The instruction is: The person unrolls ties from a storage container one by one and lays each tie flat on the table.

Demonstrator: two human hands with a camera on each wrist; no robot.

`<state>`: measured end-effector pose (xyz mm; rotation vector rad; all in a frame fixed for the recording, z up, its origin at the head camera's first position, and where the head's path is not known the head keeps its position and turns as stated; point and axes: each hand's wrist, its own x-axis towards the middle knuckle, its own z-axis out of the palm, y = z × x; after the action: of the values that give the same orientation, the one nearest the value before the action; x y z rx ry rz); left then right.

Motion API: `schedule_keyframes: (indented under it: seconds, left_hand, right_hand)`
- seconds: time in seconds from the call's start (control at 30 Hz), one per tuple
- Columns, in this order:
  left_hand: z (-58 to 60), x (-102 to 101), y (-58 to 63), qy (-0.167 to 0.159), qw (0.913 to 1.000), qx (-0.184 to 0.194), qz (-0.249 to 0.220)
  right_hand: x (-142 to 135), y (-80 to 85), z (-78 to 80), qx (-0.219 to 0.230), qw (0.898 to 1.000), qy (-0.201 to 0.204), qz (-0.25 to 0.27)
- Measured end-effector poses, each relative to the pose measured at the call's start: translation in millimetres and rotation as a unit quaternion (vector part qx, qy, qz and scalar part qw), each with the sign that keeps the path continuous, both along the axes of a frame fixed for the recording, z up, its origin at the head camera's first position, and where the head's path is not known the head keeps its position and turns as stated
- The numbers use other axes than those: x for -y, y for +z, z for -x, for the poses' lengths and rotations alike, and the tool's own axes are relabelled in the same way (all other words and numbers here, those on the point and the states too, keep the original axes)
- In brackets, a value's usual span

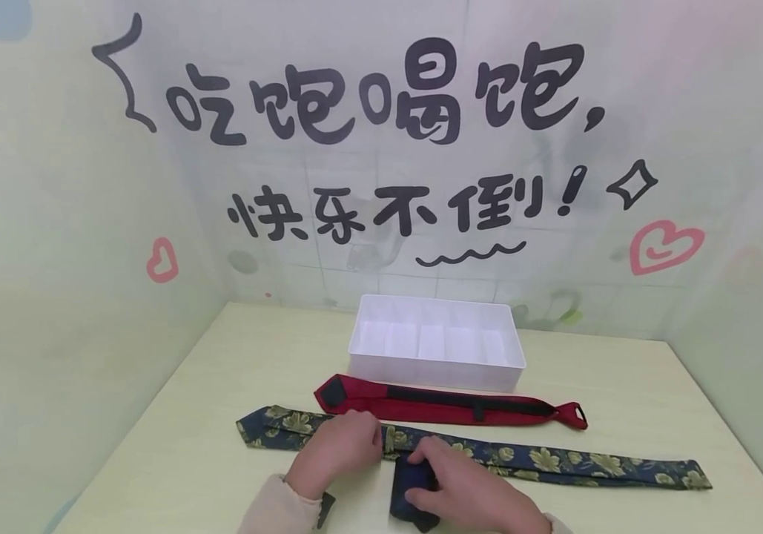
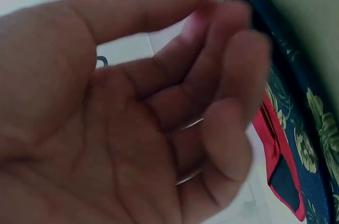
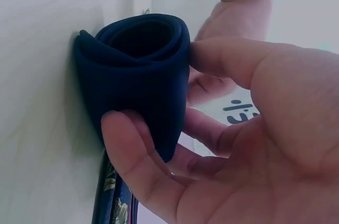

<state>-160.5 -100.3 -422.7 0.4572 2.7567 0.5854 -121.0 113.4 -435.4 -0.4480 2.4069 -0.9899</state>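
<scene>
A dark blue necktie rolled into a coil (image 3: 137, 91) is gripped by my right hand (image 1: 461, 486), thumb on one side and fingers on the other. In the right wrist view the coil's open spiral end shows, with its side close against the table. My left hand (image 1: 348, 449) is over the floral necktie (image 1: 548, 460), to the left of the coil. Nothing lies between its loosely curled fingers (image 2: 228, 134) in the left wrist view. The floral tie, navy with yellow-green flowers, stretches lengthwise across the table, folded along itself and partly hidden by both hands.
Behind the floral tie lies a red necktie (image 1: 421, 409), its dark lining up and its knotted end at the right. A white divided box (image 1: 437, 373) stands farther back on the pale table (image 1: 274, 334). Printed curtains enclose the table at the back and sides.
</scene>
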Motion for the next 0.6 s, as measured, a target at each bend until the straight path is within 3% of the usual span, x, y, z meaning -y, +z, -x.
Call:
schedule_keyframes:
  seconds: [0.17,0.47,0.6]
  left_hand:
    - [-5.3,-2,-0.5,-0.027,0.9976,0.055,0.035]
    - [-7.3,-11,-3.8,-0.051,0.9954,0.081,0.012]
    - [-1.3,-12,-17.4,-0.078,0.9917,0.102,0.002]
  right_hand:
    - [-1,0.5,0.1,0.001,1.0,0.006,0.015]
    - [-3,4.0,5.4,0.02,1.0,0.01,0.018]
    - [-6,3.9,6.0,0.026,0.999,0.022,0.034]
